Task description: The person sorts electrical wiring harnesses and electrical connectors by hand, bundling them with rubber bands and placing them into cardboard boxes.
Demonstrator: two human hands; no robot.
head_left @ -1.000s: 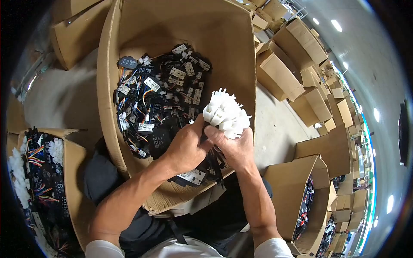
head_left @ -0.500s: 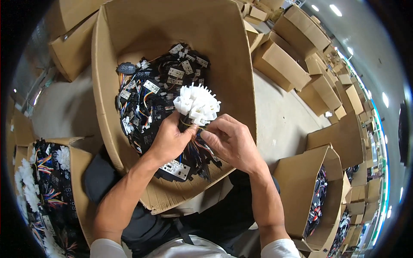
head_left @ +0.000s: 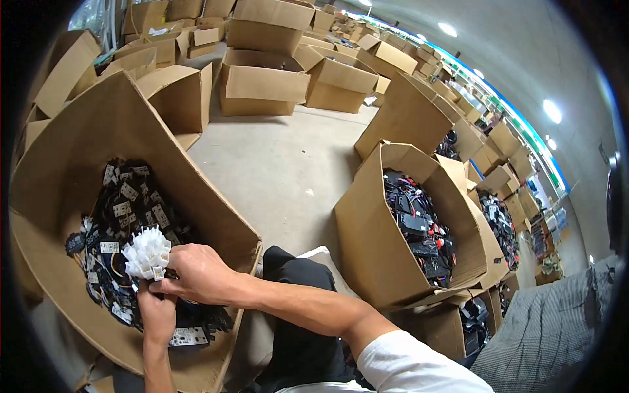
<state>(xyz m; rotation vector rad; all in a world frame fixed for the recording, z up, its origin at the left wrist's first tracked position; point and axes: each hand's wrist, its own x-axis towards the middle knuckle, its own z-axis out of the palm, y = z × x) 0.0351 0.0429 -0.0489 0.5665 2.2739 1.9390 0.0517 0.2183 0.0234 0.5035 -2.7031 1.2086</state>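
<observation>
1. The thing which you hold is a bundle of white connectors (head_left: 148, 254). It is over the inside of the big carton (head_left: 75, 147), above the heap that lies there.

2. The bundle looks a little like a bunch of flowers: many small plastic housings are packed tightly, with blocky ends turned outward and thin tips standing up on top. At its lower edge, one housing shows its squarish end. The part under the white heads is mostly covered by your hands.

3. Your left hand (head_left: 157, 313) rises over the near part of the big carton and is closed around the bundle, just below the white heads. Some fingers are hidden.

4. Your right hand (head_left: 200, 272) comes in over the right side of the big carton. Its fingers are bent against the bundle's right side, and the thumb points left, close above the left hand. Whether it pinches something, I cannot tell.

5. Inside the big carton, the heap of dark parts (head_left: 124, 203) includes small white boards and coloured wires. One larger white board (head_left: 189, 336) lies near the closest edge.

6. To the right of the big carton is your leg in black trousers (head_left: 301, 314); farther right stands a second carton (head_left: 357, 236) with black and red parts (head_left: 416, 226).

7. Beyond the big carton, more open cartons (head_left: 262, 92) stand on the grey floor (head_left: 275, 150).
</observation>
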